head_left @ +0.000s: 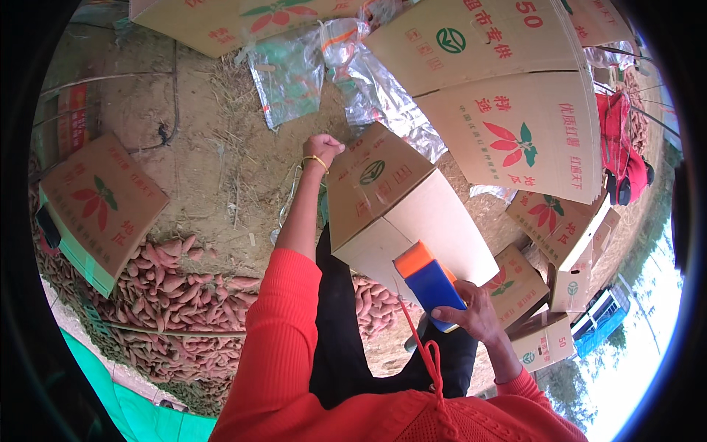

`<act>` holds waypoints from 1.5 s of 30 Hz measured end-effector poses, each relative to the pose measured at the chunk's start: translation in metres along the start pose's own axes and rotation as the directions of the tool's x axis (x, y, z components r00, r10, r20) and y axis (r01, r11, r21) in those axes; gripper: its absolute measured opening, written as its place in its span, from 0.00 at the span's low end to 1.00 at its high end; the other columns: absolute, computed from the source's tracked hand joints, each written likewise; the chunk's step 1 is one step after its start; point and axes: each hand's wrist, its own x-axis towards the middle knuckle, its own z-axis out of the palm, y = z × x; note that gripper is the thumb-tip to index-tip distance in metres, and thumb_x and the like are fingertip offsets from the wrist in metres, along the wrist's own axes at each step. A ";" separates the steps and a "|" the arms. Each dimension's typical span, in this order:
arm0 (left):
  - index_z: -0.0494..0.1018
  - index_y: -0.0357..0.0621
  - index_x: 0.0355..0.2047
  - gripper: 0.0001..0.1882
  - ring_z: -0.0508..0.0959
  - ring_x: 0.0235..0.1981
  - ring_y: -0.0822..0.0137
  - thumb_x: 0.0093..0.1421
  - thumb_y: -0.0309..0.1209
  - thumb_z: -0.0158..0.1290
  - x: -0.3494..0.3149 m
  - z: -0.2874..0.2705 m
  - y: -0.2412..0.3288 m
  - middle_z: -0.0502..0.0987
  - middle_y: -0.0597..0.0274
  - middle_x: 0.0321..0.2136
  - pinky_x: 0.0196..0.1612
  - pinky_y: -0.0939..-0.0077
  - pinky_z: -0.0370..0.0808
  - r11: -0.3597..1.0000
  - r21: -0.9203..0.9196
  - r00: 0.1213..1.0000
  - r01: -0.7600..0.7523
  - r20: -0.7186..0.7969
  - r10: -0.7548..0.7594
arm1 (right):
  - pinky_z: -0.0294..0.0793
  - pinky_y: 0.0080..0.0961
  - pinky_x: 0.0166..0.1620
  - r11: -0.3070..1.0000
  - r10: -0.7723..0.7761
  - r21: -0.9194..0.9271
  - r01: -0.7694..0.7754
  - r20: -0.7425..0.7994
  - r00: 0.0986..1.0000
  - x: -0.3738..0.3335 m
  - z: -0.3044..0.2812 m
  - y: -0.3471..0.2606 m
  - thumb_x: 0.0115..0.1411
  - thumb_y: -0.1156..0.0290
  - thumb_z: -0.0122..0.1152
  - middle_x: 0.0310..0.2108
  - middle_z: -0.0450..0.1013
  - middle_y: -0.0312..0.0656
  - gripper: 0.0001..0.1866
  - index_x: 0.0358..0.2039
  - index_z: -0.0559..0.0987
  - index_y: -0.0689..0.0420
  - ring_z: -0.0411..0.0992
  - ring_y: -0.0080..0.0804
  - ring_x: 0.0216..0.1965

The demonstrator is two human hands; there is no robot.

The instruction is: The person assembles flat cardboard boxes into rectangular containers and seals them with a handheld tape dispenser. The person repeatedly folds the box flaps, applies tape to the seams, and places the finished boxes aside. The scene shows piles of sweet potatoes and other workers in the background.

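Left hand: the left hand (322, 147) is stretched out ahead, its fingers clenched on the far top corner of the cardboard box (401, 210); a thin yellow bangle (315, 160) sits on the wrist.
Right hand: the right hand (471, 309) is drawn in low, its fingers wrapped around a blue and orange tape dispenser (428, 282), which rests against the near lower face of the box.
Box: a closed brown carton with red and green printing, tilted on one edge, held up between the two hands in front of the person's body, above the dark trousers (346, 331).
Sleeves: both arms wear a red knitted top (276, 353); the left sleeve is pushed up past the elbow.
Ground: bare dirt (213, 140) with scraps of dry straw; it lies under and beyond the box.
Sweet potatoes: a long heap of reddish sweet potatoes (166, 295) lies on the ground to the left, near the person's legs.
Other boxes: one made-up box (103, 202) stands at the left by the heap; a stack of flat cartons (515, 96) lies beyond the held box to the upper right; smaller boxes (549, 295) are piled low right.
Plastic bags: clear plastic bags (291, 74) lie crumpled on the dirt, just beyond the held box.
Sheet: a green sheet (125, 401) edges the heap at lower left.
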 end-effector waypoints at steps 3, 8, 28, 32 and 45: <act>0.79 0.42 0.21 0.10 0.79 0.24 0.66 0.41 0.33 0.66 0.004 0.005 -0.011 0.80 0.58 0.21 0.33 0.73 0.74 1.000 -0.018 1.000 0.007 0.007 -0.007 | 0.61 0.29 0.27 0.999 0.000 0.054 -0.001 0.018 1.000 0.004 0.003 0.005 0.42 0.50 0.71 0.15 0.65 0.42 0.27 0.21 0.72 0.63 0.62 0.28 0.20; 0.79 0.42 0.22 0.10 0.78 0.23 0.68 0.41 0.33 0.66 0.001 0.011 -0.013 0.80 0.59 0.21 0.32 0.74 0.74 0.999 -0.001 0.999 0.033 0.024 -0.033 | 0.59 0.29 0.26 1.000 -0.011 0.005 0.011 0.015 1.000 0.009 0.004 0.007 0.42 0.50 0.71 0.15 0.64 0.42 0.27 0.20 0.72 0.63 0.60 0.27 0.19; 0.78 0.41 0.34 0.13 0.79 0.30 0.69 0.48 0.32 0.62 -0.033 0.079 -0.063 0.80 0.55 0.28 0.37 0.73 0.75 0.962 -0.270 0.993 0.045 0.120 -0.013 | 0.59 0.29 0.26 0.999 0.004 0.043 -0.005 0.023 1.000 0.016 0.007 0.023 0.41 0.51 0.72 0.14 0.64 0.41 0.28 0.18 0.70 0.64 0.59 0.28 0.18; 0.63 0.46 0.55 0.28 0.67 0.54 0.57 0.56 0.41 0.54 -0.037 0.092 -0.062 0.66 0.44 0.52 0.55 0.61 0.63 0.916 0.393 0.995 0.077 -0.084 -0.048 | 0.58 0.29 0.24 0.997 0.006 0.080 -0.008 0.023 1.000 0.016 0.010 0.019 0.41 0.50 0.72 0.13 0.62 0.41 0.28 0.18 0.70 0.63 0.58 0.30 0.17; 0.45 0.31 0.63 0.43 0.48 0.66 0.49 0.64 0.58 0.31 -0.145 0.042 0.076 0.51 0.39 0.63 0.66 0.65 0.47 0.968 0.115 0.886 -0.224 0.439 0.153 | 0.59 0.33 0.26 0.998 0.008 -0.061 -0.008 -0.007 1.000 0.023 0.015 0.044 0.43 0.48 0.69 0.13 0.59 0.45 0.29 0.18 0.67 0.63 0.58 0.35 0.18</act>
